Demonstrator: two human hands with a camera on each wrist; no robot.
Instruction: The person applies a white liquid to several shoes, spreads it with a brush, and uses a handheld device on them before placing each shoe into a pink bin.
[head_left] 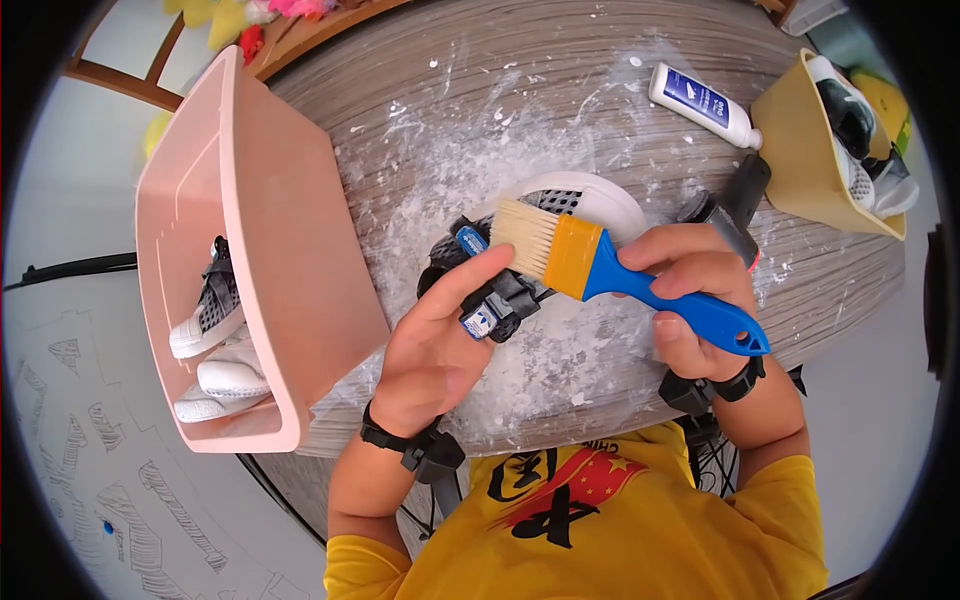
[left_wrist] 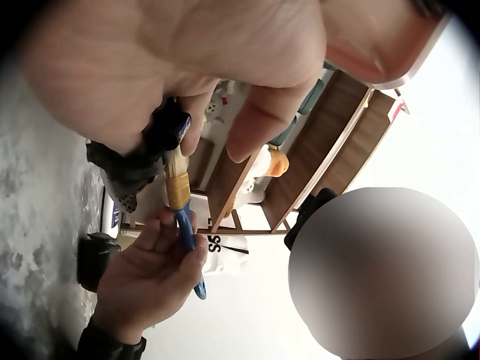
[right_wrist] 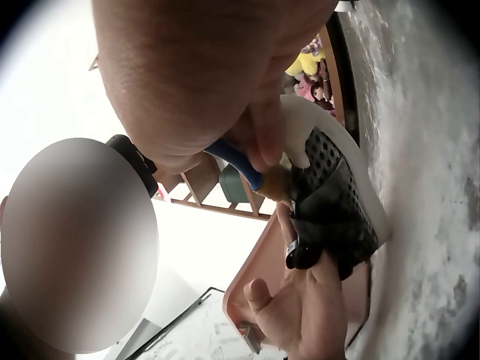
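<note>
My right hand point(head_left: 705, 290) grips a paintbrush point(head_left: 606, 268) by its blue handle; it has a yellow band and pale bristles. The bristles lie over a black mesh shoe point(head_left: 612, 205) with a white sole and toe and dark straps. My left hand point(head_left: 425, 350) holds this shoe at its opening, most fingers hidden behind the straps. Its index fingertip is at the bristles. In the right wrist view, the shoe point(right_wrist: 334, 199) is tilted on its side, the brush against its upper and the left thumb standing free. The left wrist view shows the brush point(left_wrist: 179, 191) from the other side.
A pink bin point(head_left: 300, 220) with several shoes stands at the left. At the right are a yellow bin point(head_left: 810, 150) holding shoes, a white bottle point(head_left: 705, 105) with a blue label and a black-handled tool point(head_left: 742, 195). White powder or residue covers the wood-grain table point(head_left: 400, 150).
</note>
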